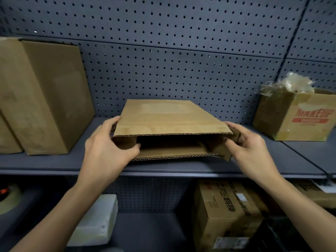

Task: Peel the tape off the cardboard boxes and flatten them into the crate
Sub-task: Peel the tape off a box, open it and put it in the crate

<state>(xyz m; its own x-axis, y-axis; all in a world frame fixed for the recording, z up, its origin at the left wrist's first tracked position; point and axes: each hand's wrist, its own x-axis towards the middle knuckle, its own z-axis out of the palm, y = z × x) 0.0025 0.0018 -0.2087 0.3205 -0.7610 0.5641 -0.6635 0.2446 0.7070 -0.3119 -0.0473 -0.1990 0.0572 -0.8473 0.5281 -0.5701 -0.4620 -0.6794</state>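
Observation:
A plain brown cardboard box [169, 117] lies on the grey shelf [54, 164] in the middle of the view, its near end open and its flaps loose, partly squashed. My left hand [107, 142] grips the box's left side flap, thumb on the outside and fingers curled into the opening. My right hand [249, 142] holds the right side flap the same way. No tape shows on the box. No crate is in view.
Tall cardboard boxes [45, 95] stand at the shelf's left. An open box printed MAKEUP [298, 115], stuffed with crumpled tape, sits at the right. Behind is a pegboard wall [181, 51]. The lower shelf holds a printed carton [231, 213], a white block [98, 219] and a tape roll [9, 199].

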